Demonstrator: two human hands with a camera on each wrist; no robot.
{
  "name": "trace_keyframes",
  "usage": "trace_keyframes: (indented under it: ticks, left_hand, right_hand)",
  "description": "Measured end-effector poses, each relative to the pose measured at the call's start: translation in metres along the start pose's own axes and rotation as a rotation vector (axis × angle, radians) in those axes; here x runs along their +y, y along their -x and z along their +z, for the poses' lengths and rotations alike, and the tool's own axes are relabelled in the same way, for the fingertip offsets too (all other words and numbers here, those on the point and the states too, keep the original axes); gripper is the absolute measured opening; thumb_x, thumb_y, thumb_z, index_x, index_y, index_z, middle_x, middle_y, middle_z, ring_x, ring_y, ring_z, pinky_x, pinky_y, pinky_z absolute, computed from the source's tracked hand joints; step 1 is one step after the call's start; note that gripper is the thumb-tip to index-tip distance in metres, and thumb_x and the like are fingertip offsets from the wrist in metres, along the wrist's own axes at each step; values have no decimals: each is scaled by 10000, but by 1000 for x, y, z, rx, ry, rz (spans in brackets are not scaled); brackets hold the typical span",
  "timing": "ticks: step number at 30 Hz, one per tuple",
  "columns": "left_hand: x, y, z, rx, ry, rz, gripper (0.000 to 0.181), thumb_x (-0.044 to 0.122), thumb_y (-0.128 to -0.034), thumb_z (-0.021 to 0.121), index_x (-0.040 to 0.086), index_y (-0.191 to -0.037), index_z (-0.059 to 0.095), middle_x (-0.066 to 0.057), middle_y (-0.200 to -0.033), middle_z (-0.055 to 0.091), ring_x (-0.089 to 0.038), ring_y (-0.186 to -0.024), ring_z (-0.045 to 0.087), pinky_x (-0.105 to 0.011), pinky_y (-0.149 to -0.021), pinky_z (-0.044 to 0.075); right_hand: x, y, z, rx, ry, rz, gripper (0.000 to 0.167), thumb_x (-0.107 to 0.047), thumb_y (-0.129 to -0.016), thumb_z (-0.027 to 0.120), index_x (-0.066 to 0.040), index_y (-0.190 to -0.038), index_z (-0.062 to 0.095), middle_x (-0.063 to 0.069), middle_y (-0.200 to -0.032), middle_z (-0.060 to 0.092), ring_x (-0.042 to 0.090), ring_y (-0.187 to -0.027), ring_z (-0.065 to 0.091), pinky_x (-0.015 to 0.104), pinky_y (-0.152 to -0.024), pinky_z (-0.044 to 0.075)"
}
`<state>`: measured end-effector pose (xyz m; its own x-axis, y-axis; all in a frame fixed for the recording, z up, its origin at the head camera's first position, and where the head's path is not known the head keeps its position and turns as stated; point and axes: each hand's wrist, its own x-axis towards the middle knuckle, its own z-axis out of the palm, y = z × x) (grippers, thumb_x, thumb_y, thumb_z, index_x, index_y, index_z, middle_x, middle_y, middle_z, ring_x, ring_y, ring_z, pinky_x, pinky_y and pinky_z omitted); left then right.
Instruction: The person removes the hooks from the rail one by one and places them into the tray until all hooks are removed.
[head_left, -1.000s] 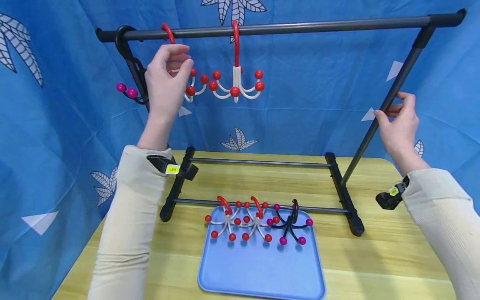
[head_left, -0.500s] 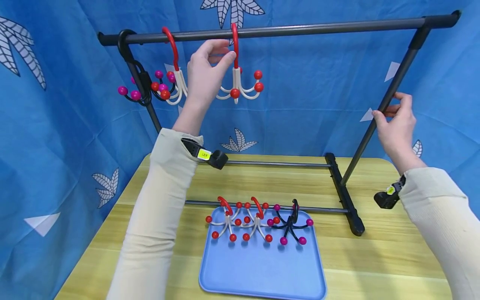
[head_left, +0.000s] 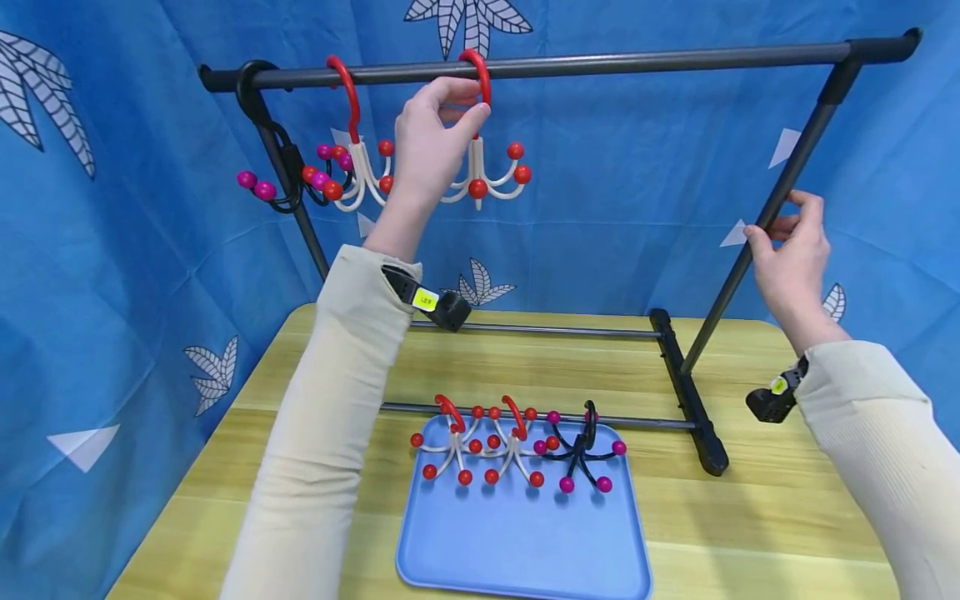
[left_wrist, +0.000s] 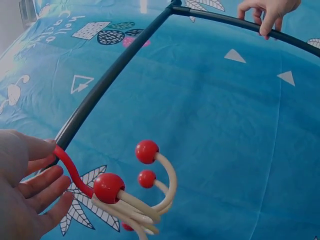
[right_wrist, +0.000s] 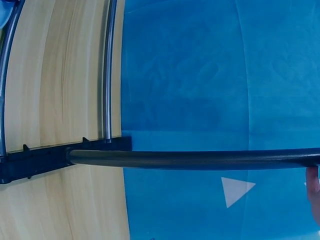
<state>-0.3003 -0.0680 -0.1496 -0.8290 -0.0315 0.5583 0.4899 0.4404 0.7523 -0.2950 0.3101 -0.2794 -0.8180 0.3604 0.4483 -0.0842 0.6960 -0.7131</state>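
Note:
My left hand [head_left: 435,137] pinches the red hook of a white rotating hook hanger [head_left: 477,158] with red balls on its arm tips. That hanger hangs from the black rack's top bar [head_left: 637,63]. In the left wrist view, thumb and forefinger meet at the red hook [left_wrist: 70,167], the other fingers spread below. Left along the bar hang a second red-hooked hanger [head_left: 352,112] and, by the left post, a black hanger [head_left: 291,158] with magenta balls. My right hand [head_left: 797,250] grips the right upright [head_left: 765,212]; only a fingertip shows in the right wrist view.
On the wooden table [head_left: 810,500], a blue tray [head_left: 525,542] holds two white hangers [head_left: 454,446] with red hooks and one black hanger [head_left: 577,450]. The rack's base foot [head_left: 690,400] and crossbars stand behind it. A blue patterned cloth [head_left: 637,183] forms the backdrop.
My left hand has let go of the second hanger and moved right to the other red-hooked one, whose hook now leans. The right hand stays on the upright.

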Motion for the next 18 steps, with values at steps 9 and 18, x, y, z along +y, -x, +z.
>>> trace_keyframes:
  ticks: [9, 18]
  left_hand:
    - [5, -7, 7, -26, -50, -57, 361, 252, -862, 616, 139, -1204, 583, -5, -1218, 547, -98, -1066, 523, -190, -818, 472]
    - [6, -5, 6, 16, -29, -8, 291, 165, -865, 613, 99, -1145, 572, -26, -1133, 596, -98, -1023, 544, -172, -825, 459]
  right_hand:
    - [0, 0, 0, -8, -2, 21, 482, -323, -923, 467, -321, -1352, 245, -242, -903, 326, 107, -1026, 464, 285, -850, 442]
    - [0, 1, 2, -2, -6, 26, 477, -327, -922, 468, -317, -1349, 255, -241, -903, 328, 120, -1035, 468, 301, -868, 440]
